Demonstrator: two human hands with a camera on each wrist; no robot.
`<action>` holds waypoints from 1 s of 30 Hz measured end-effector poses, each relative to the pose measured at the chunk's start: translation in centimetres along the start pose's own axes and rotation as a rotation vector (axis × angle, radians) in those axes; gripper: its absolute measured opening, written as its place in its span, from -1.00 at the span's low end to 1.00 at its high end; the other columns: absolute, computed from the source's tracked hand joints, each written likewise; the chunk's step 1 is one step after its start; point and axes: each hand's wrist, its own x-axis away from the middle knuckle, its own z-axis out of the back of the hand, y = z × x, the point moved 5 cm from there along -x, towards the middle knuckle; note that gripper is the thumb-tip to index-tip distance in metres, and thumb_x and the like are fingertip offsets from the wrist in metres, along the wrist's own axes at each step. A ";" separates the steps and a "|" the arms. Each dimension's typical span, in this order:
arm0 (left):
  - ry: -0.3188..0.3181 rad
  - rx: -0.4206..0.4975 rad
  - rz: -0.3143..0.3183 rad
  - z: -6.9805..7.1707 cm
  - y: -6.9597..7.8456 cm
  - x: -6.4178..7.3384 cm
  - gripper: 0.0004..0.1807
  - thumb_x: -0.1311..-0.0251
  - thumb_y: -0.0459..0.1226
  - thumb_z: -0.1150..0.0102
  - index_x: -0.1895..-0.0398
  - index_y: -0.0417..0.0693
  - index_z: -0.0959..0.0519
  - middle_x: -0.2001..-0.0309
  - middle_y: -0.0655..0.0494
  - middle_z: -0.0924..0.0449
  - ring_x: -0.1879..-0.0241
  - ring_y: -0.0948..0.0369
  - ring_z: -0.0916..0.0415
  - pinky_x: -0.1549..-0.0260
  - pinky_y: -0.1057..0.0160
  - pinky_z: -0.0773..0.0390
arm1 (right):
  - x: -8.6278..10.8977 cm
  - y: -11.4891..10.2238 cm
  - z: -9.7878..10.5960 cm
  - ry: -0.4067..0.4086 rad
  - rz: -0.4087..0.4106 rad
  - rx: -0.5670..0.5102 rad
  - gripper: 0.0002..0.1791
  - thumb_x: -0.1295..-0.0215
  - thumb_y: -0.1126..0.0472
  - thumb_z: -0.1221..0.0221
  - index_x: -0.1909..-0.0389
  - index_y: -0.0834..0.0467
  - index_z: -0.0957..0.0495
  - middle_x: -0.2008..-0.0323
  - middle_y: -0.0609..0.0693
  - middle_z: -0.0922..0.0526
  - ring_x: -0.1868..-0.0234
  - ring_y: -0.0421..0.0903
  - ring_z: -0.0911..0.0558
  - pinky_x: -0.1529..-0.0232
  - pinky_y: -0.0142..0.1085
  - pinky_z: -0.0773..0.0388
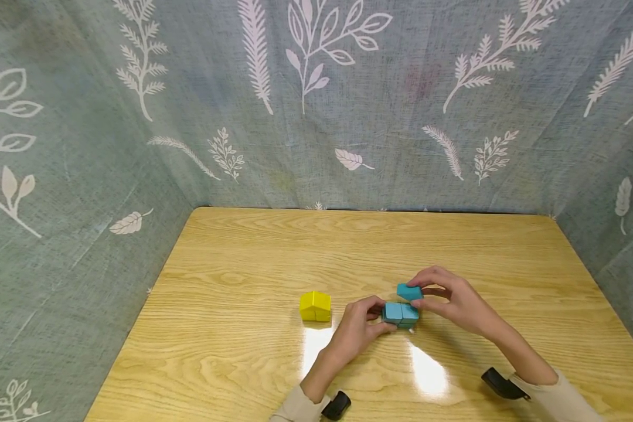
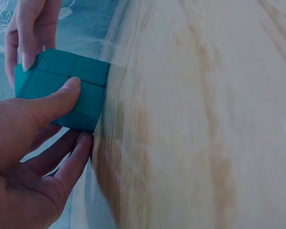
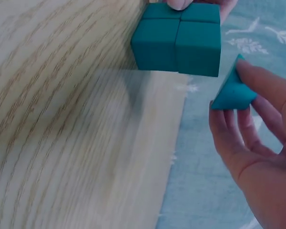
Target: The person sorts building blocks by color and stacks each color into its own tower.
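My left hand (image 1: 354, 329) grips a teal block (image 1: 400, 314) divided by seams into cube-like parts, low over the table or resting on it; I cannot tell which. In the left wrist view, the left thumb presses one face of the teal block (image 2: 66, 107), and the other fingers curl behind it. My right hand (image 1: 456, 302) pinches a teal triangular wedge (image 1: 409, 291) just behind the block. A narrow gap separates the wedge (image 3: 234, 93) from the block (image 3: 176, 45) in the right wrist view.
A yellow house-shaped block (image 1: 315, 306) stands on the wooden table (image 1: 232, 351), left of the left hand. Patterned grey-green cloth (image 1: 274, 164) hangs behind the table's far edge and along both sides. Black straps with wrist gear (image 1: 337, 405) sit at the sleeves.
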 end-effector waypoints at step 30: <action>-0.007 0.000 -0.029 -0.1 0.1 0.1 -0.73 -0.19 -0.37 -0.46 0.05 -0.18 -0.66 0.07 0.03 -0.72 0.04 0.25 -0.67 -0.01 0.38 -0.65 | -0.2 -2.7 -2.3 -0.104 0.283 0.201 -0.50 -0.10 0.50 -0.45 -0.06 0.11 -0.66 -0.02 -0.01 -0.57 0.02 -0.11 -0.58 0.11 -0.36 -0.66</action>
